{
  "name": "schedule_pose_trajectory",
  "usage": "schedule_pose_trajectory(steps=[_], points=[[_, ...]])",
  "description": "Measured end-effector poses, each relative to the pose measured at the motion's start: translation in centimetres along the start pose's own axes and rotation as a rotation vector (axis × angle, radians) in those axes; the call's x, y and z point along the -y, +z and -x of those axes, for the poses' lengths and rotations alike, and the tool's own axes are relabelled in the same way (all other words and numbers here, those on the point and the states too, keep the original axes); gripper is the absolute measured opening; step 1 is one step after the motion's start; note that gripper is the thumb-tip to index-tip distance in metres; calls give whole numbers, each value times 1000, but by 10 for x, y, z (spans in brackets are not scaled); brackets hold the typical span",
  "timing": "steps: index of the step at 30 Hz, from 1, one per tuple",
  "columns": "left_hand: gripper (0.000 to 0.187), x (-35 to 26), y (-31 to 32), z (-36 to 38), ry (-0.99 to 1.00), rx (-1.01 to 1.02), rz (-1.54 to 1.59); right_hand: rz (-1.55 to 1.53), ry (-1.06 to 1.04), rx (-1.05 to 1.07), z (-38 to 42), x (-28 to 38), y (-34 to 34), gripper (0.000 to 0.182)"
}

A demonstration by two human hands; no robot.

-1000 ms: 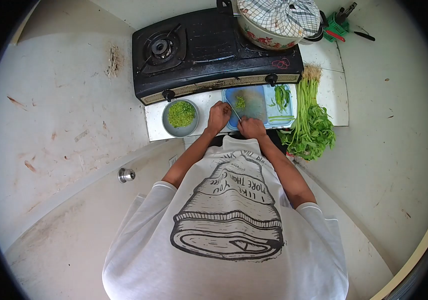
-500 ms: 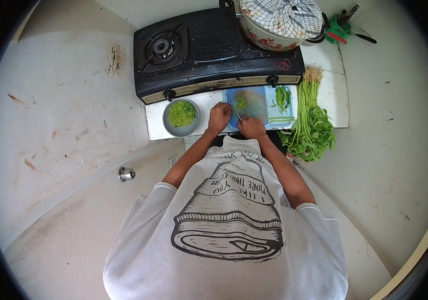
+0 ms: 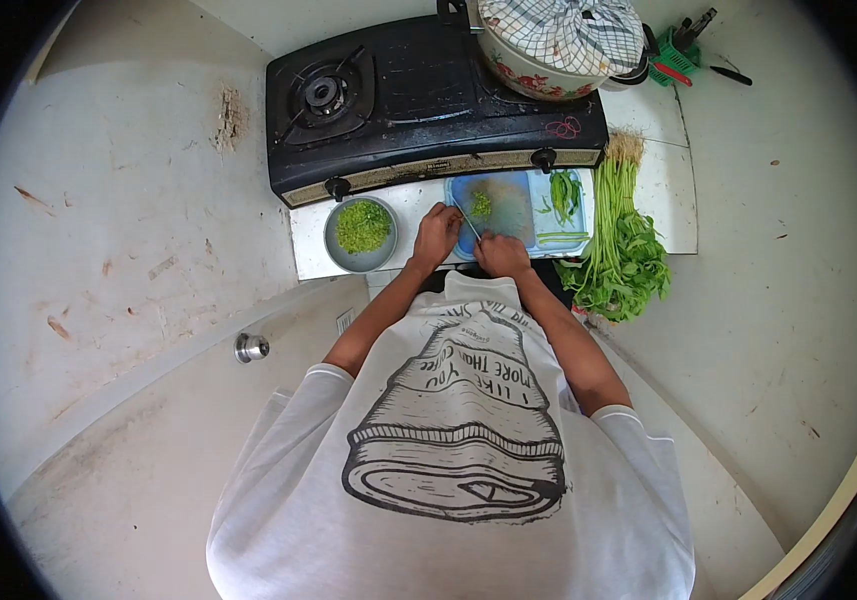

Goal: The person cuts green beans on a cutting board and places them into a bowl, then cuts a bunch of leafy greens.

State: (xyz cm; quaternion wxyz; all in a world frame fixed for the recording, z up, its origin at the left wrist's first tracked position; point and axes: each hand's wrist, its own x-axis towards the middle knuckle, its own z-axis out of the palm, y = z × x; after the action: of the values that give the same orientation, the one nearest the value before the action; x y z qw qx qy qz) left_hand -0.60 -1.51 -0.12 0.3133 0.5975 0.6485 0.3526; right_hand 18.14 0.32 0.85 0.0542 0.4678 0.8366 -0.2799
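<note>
My right hand point(image 3: 502, 255) is closed on the handle of a knife point(image 3: 468, 220), whose thin blade slants up and left over the blue cutting board point(image 3: 513, 212). At the board's left edge, close to the blade, my left hand point(image 3: 438, 234) has its fingers bent together; what they hold, if anything, is too small to make out. A small heap of chopped green pieces point(image 3: 480, 204) lies just right of the blade. Green leaves point(image 3: 563, 194) and cut stems point(image 3: 561, 238) rest on the board's right side. Left of my left hand is a grey bowl point(image 3: 332, 250) of chopped greens point(image 3: 362, 226).
A black two-burner stove point(image 3: 418, 85) stands behind the board, with a cloth-covered pot point(image 3: 538, 82) on its right. A large bunch of leafy greens point(image 3: 623, 235) lies at the right. Farther back are a green basket point(image 3: 670, 62) and a knife point(image 3: 731, 75).
The whole view has shifted very slightly. Both hands and the knife stay in nearly the same place on the board.
</note>
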Motion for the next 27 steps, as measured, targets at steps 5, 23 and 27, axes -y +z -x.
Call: schedule_pose_trajectory(steps=[5,23,27], points=[[14,0,-2,0,-23,-3,11,19,-21,-1,1,1,-3,38],[11,-4,0,0,-76,-52,36,30,10,-20,1,-2,2,38],[9,-4,0,-1,-55,-47,-37,19,-27,-24,2,1,2,39]])
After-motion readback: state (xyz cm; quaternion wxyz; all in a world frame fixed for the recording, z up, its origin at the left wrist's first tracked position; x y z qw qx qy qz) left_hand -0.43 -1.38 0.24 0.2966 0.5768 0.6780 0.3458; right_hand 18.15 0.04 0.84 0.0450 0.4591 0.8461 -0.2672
